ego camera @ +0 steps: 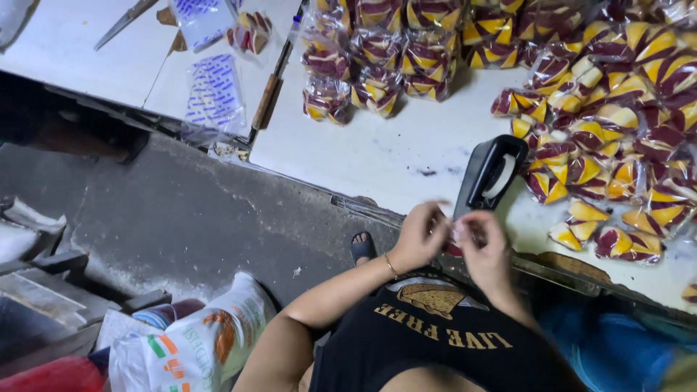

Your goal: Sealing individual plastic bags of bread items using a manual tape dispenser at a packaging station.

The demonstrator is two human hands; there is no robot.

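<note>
Right, sealing step: left hand [420, 236] and right hand [481, 247] both pinch a small clear packet [459, 231] at the desk [392, 156] edge, just under the black tape dispenser [491, 174]. Filled snack bags [617, 109] piled at 2 o'clock. Next move likely needs tape.

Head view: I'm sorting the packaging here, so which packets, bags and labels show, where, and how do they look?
Clear plastic packets of maroon-and-yellow sweets: heaped at the table's right and top.
Empty clear bags with blue print: flat, upper left.
White printed sack with orange and green marks: on the floor, lower left.
Black tape dispenser: beside both hands.
</note>
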